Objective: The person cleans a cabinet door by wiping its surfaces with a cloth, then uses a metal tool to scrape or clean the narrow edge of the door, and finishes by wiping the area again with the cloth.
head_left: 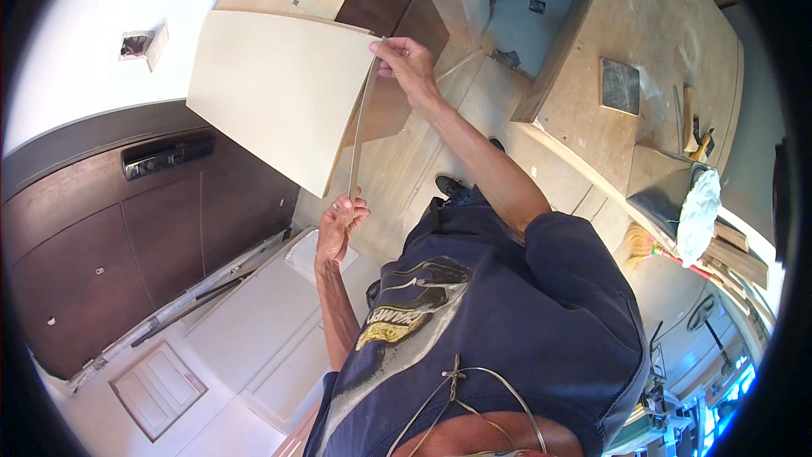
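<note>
Out at two o'clock loomed the worktop, the floor before it offering swing room; at ten, the pale panel, its edge right alongside! Then the thin strip, eleven o'clock: light, springy, I judged, best held by its ends. Right hand pinched the upper; left hand, nine o'clock, the lower.

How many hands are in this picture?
2: the left hand holds the thin strip near its lower end; the right hand, near its top beside the pale panel. No others show.
</note>
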The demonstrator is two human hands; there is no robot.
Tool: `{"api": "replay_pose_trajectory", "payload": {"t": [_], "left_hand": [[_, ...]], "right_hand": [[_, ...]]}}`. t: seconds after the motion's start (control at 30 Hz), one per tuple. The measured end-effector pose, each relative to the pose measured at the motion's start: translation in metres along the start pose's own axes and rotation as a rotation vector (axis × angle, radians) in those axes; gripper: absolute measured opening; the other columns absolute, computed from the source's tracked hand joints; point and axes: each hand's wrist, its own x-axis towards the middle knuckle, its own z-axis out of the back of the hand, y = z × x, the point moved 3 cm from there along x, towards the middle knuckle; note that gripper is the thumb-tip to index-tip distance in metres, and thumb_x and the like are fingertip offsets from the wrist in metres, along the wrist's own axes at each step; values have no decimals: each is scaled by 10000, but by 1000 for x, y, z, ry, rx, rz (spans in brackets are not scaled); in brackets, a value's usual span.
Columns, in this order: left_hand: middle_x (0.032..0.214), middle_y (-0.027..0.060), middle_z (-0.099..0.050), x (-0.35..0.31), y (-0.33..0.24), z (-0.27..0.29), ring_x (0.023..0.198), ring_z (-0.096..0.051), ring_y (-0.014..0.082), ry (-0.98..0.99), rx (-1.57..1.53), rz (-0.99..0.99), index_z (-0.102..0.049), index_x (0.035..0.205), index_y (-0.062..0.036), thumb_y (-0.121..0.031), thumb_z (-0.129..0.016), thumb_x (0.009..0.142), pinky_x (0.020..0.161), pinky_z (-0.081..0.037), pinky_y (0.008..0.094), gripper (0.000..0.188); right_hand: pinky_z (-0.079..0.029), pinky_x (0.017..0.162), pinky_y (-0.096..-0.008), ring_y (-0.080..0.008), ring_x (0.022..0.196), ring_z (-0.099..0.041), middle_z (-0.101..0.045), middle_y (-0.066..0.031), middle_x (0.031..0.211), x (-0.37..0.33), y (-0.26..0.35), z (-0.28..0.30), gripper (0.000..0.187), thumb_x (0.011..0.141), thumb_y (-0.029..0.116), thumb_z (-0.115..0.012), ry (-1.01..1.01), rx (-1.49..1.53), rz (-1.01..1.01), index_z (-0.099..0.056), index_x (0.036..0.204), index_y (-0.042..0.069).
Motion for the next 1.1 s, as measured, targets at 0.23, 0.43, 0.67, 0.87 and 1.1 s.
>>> {"api": "replay_pose_trajectory", "payload": {"t": [0.23, 0.43, 0.67, 0.87, 1.1], "left_hand": [[1032, 52, -653, 2, -2, 8, 882, -646, 137, 3, -53, -13, -549, 1344, 54, -443, -716, 943, 843, -526, 299, 660], [1016, 106, -654, 7, 3, 20, 839, -654, 150, -24, -136, -46, -446, 1364, 56, -399, -743, 932, 791, -547, 296, 695], [1030, 120, -641, 13, 2, 28, 805, -653, 149, -99, -135, -101, -448, 1287, 6, -422, -745, 925, 787, -554, 321, 635], [1046, 211, -680, 18, 7, 39, 818, -707, 194, -71, -216, -125, -22, 1441, 200, -314, -773, 917, 820, -596, 343, 1051], [1049, 187, -683, 17, 2, 39, 835, -700, 191, -75, -181, -142, -284, 1349, 73, -313, -759, 929, 837, -581, 333, 742]], "right_hand": [[-568, 720, -268, -113, 810, -641, -673, -48, 939, -3, 1, -5, 484, 835, 339, -841, -49, -51, 25, -657, 1116, -9], [-566, 711, -270, -111, 803, -631, -662, -41, 939, -3, -4, -8, 467, 843, 340, -835, -69, -65, 41, -662, 1115, 3], [-579, 675, -274, -125, 775, -642, -670, -66, 956, -6, -7, -11, 554, 837, 345, -838, -90, -27, 76, -618, 1181, -30], [-597, 730, -304, -167, 845, -679, -667, -92, 1040, -40, -14, -18, 739, 860, 332, -822, 52, -150, -40, -479, 1372, -77], [-597, 748, -310, -210, 901, -715, -693, -159, 1075, -84, -40, -33, 755, 855, 308, -822, 170, -185, -97, -470, 1384, -100]]}}
